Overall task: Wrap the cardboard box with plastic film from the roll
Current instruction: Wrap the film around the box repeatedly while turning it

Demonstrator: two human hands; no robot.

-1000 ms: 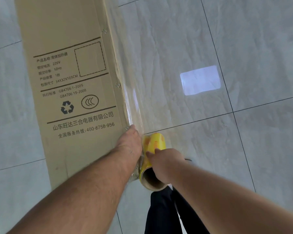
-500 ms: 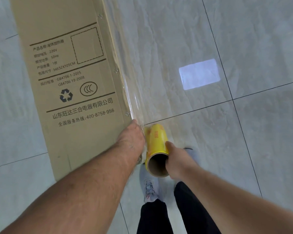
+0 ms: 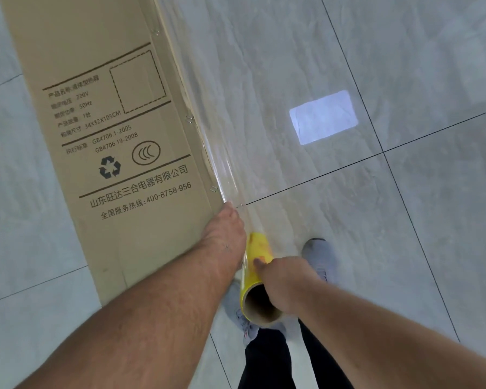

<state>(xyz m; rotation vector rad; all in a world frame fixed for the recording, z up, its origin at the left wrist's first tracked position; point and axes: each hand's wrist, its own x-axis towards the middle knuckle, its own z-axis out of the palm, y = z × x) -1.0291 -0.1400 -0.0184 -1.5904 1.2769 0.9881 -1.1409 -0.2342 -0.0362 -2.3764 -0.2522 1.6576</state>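
A tall cardboard box (image 3: 101, 130) with black printed text stands on the floor at the left. Clear plastic film (image 3: 222, 153) runs down along its right edge. My left hand (image 3: 225, 234) rests on the box's near right corner, over the film; its fingers are hidden behind the corner. The yellow film roll (image 3: 257, 265) with a brown cardboard core sits just right of that hand, its open end toward me. My right hand (image 3: 285, 284) grips the roll from the right side, thumb on top.
Glossy grey floor tiles (image 3: 404, 248) with dark joints surround the box. A bright rectangular light reflection (image 3: 323, 120) lies on the floor to the right. My grey shoes (image 3: 319, 256) and dark trousers (image 3: 267, 360) are below the roll.
The roll has come down and nearer to me, drawing out film between it and the box edge. My right hand shifted along the roll. My right foot stepped forward.
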